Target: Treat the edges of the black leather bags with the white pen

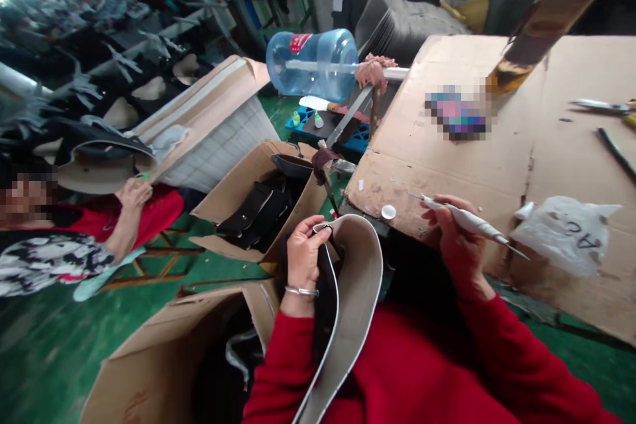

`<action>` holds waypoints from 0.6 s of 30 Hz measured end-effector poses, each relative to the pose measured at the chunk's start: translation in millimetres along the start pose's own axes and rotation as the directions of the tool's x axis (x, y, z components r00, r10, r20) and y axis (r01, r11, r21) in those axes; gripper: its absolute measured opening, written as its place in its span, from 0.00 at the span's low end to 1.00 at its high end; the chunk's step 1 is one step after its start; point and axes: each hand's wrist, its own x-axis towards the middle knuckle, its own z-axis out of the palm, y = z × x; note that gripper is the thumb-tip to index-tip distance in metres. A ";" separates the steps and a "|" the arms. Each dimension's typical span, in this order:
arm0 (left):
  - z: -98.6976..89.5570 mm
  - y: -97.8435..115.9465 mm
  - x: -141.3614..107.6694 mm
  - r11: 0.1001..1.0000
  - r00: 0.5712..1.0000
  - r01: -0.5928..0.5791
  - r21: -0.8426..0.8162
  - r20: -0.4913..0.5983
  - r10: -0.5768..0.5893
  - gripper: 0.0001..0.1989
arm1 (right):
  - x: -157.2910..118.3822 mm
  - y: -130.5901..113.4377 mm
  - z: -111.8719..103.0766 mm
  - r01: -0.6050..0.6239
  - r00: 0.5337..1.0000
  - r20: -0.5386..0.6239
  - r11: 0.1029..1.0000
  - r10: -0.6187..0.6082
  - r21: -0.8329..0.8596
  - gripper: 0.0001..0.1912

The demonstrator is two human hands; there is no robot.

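My left hand (304, 255), with a bracelet at its wrist, pinches the upper edge of a curved piece (355, 278) that is black on one face and pale grey on the other. The piece hangs down over my lap. Over the table's near edge, my right hand (460, 238) is closed round a white-wrapped tool (472, 222) with a thin metal point at each end. A small white cap (388, 212) lies on the table between the two hands. To the right of my right hand is a crumpled clear plastic bag (571, 235).
The cardboard-covered table (397, 126) bears a blurred phone-like object (456, 112), a dark jar (551, 20) and scissors (601, 106). A blue water bottle (313, 65) lies beyond. Open boxes (238, 199) (163, 344) stand left. Another person (74, 232) works at the far left.
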 end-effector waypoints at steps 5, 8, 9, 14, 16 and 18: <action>-39.5 8.2 11.4 0.986 0.983 -0.108 -0.125 -0.159 0.087 0.22 | -1.3 -3.4 3.9 0.056 0.997 -0.042 0.998 -0.057 -0.021 0.15; -58.5 7.8 16.1 0.973 0.964 -0.158 -0.170 -0.242 0.115 0.20 | -2.2 -3.4 5.4 0.075 0.994 -0.079 0.997 -0.074 0.006 0.13; -64.2 7.2 17.8 0.969 0.957 -0.164 -0.184 -0.267 0.111 0.20 | -2.0 -2.9 5.9 0.083 0.993 -0.088 0.997 -0.083 0.001 0.12; -83.1 3.7 21.5 0.959 0.939 -0.143 -0.243 -0.340 0.054 0.20 | -1.6 -0.9 6.2 0.122 0.988 -0.094 0.991 -0.126 -0.048 0.13; -85.0 3.1 19.4 0.963 0.937 -0.140 -0.232 -0.346 0.052 0.20 | -3.4 -3.7 5.0 0.104 0.989 -0.099 0.993 -0.110 -0.062 0.16; -86.3 1.9 16.9 0.968 0.931 -0.141 -0.206 -0.359 0.059 0.20 | -7.0 -9.5 4.0 0.024 0.994 -0.104 0.995 -0.034 -0.092 0.18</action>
